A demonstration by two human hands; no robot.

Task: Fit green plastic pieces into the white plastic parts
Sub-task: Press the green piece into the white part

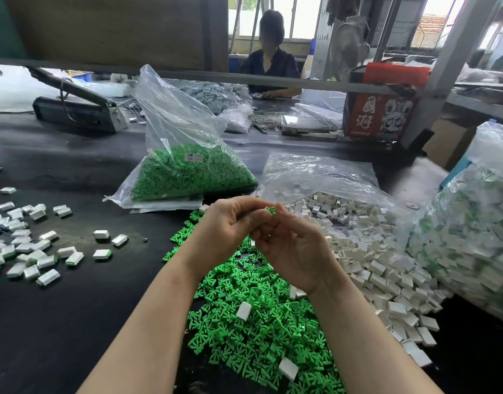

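Wide black worktop [74,172] underneath it all. At right, a spill of small white plastic box-shaped parts [381,268] out of a clear bag; front centre, a loose heap of bright green pronged plastic pieces [253,317]. Both hands are up above that heap, touching. Left hand [227,228] and right hand [295,245], fingers curled together, pinching one small green plastic piece [270,210] between the fingertips.
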